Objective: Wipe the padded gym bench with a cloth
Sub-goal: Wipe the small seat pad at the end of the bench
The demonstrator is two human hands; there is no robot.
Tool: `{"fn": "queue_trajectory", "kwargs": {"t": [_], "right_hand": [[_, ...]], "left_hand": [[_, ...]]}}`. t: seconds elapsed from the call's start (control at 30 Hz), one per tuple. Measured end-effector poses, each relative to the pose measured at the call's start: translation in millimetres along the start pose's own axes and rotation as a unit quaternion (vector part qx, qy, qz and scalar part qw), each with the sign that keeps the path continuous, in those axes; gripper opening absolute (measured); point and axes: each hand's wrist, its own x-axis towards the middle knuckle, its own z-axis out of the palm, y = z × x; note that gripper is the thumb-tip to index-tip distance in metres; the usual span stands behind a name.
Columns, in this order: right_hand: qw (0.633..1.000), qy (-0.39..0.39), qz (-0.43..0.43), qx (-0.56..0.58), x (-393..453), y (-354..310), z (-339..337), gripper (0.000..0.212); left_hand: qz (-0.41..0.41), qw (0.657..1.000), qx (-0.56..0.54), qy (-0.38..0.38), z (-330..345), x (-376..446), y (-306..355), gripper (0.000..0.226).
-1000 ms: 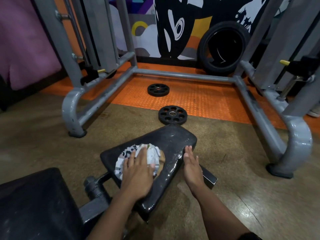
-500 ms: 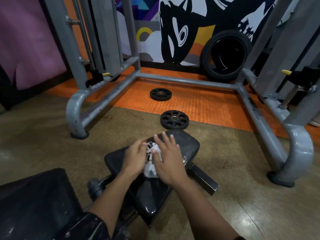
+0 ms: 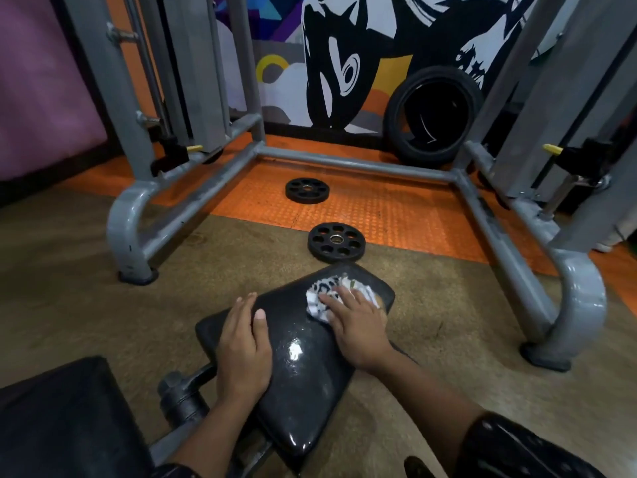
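- The padded gym bench (image 3: pixel 296 343) has a glossy black pad angling away from the person, its far end near the weight plates on the floor and its near end over the frame joint.
- The cloth (image 3: pixel 322 296), white with a dark pattern, lies crumpled on the pad's far right corner, close to the far edge.
- The right hand (image 3: pixel 355 322) lies flat on top of the cloth, fingers spread and nearly straight, pressing it into the vinyl instead of gripping it; I judge that a flat palm gives the broadest wiping contact.
- The left hand (image 3: pixel 243 350) rests on the pad's left edge with fingers extended and thumb on the top surface, holding nothing; it looks placed there to steady the pad against the push of the wipe.
- A wet-looking sheen shows in the middle of the pad, so that part seems covered, while the near end by the frame may yet need a pass.
- Two black weight plates (image 3: pixel 336 242) lie beyond the far end, inside the grey machine frame (image 3: pixel 193 201), and a tyre (image 3: pixel 434 115) leans against the painted wall.
- A second black pad (image 3: pixel 58 419) sits at the lower left.
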Motion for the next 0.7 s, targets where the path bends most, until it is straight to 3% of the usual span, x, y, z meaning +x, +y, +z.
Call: {"fn": "queue_trajectory", "kwargs": {"t": [0.07,0.17,0.27,0.33,0.47,0.57,0.63,0.7], "right_hand": [[1.000,-0.020,0.007,-0.016,10.1,-24.0,0.9,0.046],[0.994,-0.038,-0.097,-0.016,-20.3,-38.4,4.2,0.059],[0.984,-0.063,-0.156,0.053,-50.7,-14.0,-0.1,0.046],[0.990,-0.039,-0.129,0.031,-36.7,5.1,-1.6,0.047],[0.999,-0.043,0.015,-0.026,16.4,-10.3,0.6,0.046],[0.994,-0.045,-0.081,-0.065,-3.4,-45.1,5.6,0.051],[0.984,-0.062,-0.166,-0.028,-45.2,-46.5,5.4,0.056],[0.979,-0.078,-0.184,0.026,-72.6,-22.8,3.2,0.056]], "left_hand": [[0.002,1.000,0.024,0.002,1.4,0.4,-3.0,0.040],[0.014,0.998,0.052,-0.013,1.4,3.4,-4.5,0.039],[0.029,0.993,0.109,-0.046,2.7,4.6,-8.0,0.036],[0.041,0.989,0.133,-0.060,3.8,4.7,-8.8,0.036],[0.048,0.986,0.148,-0.064,4.8,4.3,-7.8,0.038],[0.045,0.987,0.143,-0.066,4.1,5.2,-7.3,0.041],[0.040,0.988,0.134,-0.063,4.5,6.1,-8.4,0.040],[0.036,0.990,0.123,-0.057,3.9,5.9,-9.3,0.039]]}}
